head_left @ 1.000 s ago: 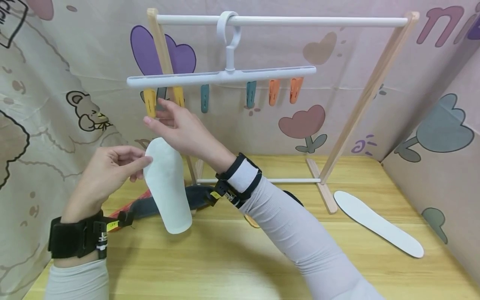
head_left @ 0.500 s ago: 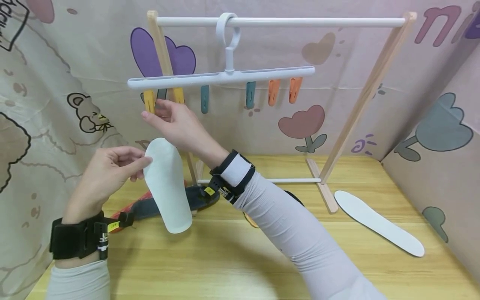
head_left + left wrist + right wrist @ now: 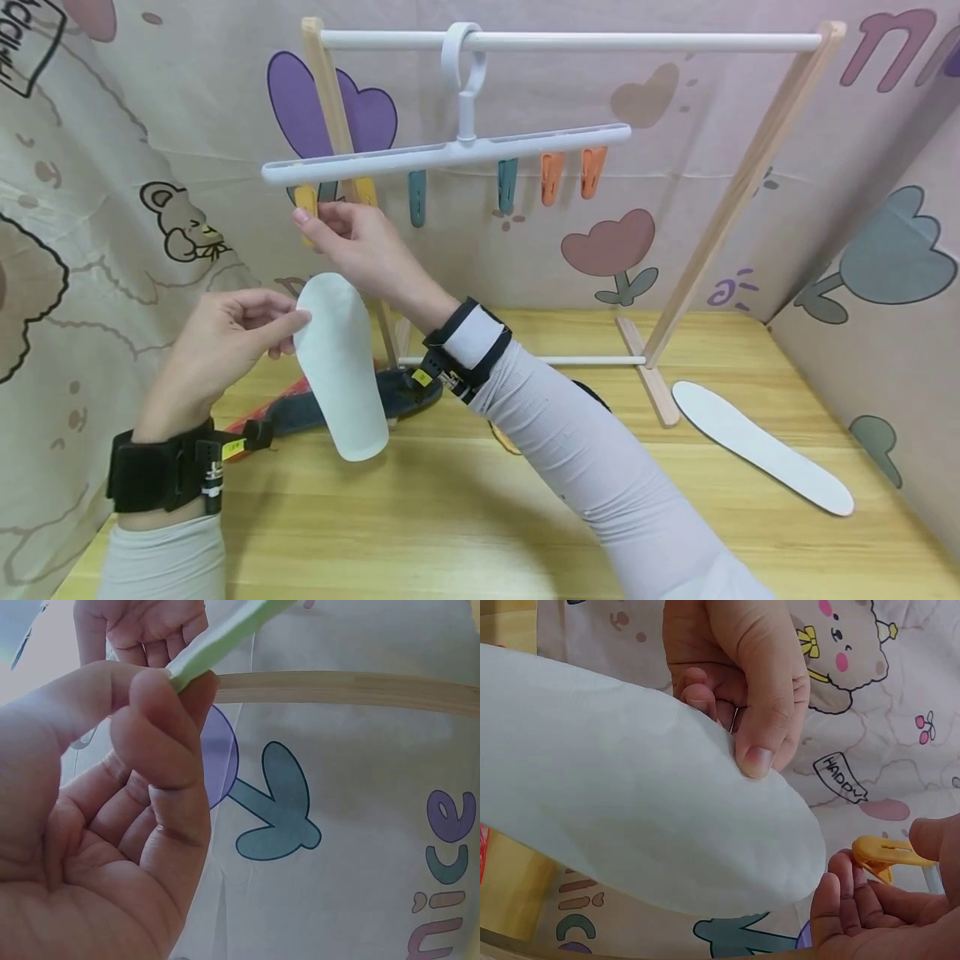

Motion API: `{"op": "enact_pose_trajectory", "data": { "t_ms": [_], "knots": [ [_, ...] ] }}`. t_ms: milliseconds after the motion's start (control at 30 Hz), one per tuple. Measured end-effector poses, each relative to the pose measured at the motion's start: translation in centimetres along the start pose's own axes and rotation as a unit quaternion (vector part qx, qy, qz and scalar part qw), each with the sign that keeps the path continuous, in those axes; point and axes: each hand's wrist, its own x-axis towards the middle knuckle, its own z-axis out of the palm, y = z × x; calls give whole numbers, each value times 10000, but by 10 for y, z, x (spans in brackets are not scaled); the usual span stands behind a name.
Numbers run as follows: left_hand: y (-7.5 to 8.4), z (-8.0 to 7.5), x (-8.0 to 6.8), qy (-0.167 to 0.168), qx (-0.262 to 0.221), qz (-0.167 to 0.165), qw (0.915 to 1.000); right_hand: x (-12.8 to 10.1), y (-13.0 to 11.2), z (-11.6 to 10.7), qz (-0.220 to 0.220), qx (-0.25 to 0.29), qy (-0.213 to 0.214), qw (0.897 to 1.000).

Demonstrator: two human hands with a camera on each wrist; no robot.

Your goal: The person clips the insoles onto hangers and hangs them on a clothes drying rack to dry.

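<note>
My left hand [image 3: 217, 342] pinches a white shoe insole [image 3: 345, 375] by its upper left edge, between thumb and fingers. The insole hangs upright, its rounded end just below my right hand [image 3: 371, 254]. That hand grips the leftmost yellow clothes peg [image 3: 306, 200] on a white clip hanger [image 3: 450, 153]. In the right wrist view, the yellow peg [image 3: 889, 849] lies between thumb and fingertips, close beyond the insole's end. The left wrist view shows the insole edge-on [image 3: 225, 641] in the left fingers.
The hanger hooks over a white rail [image 3: 645, 42] on a wooden stand [image 3: 738, 183]. Other pegs include teal [image 3: 507, 185] and orange [image 3: 551, 179] ones. A second white insole [image 3: 761, 446] lies at the right. Dark and red items [image 3: 408, 392] lie behind the hands, partly hidden.
The right hand has closed on the yellow peg. The hanger's left end has dipped and its right end has risen. The left hand keeps hold of the insole.
</note>
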Motion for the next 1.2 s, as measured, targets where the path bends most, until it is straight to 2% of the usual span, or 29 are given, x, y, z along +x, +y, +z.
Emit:
{"op": "enact_pose_trajectory", "data": {
  "t_ms": [167, 600, 767, 1200],
  "knots": [
    [1, 1, 0, 7, 65, 33, 10000, 0, 1, 0, -71, 69, 77, 9999],
    [2, 1, -1, 27, 146, 101, 9998, 4, -3, 0, 162, 33, 117, 9998],
    [2, 1, -1, 9, 96, 133, 9999, 6, -5, 0, 256, 170, 108, 9995],
    [3, 0, -3, 38, 92, 124, 9999, 5, -9, -2, -119, 520, 56, 9986]
  ]
}}
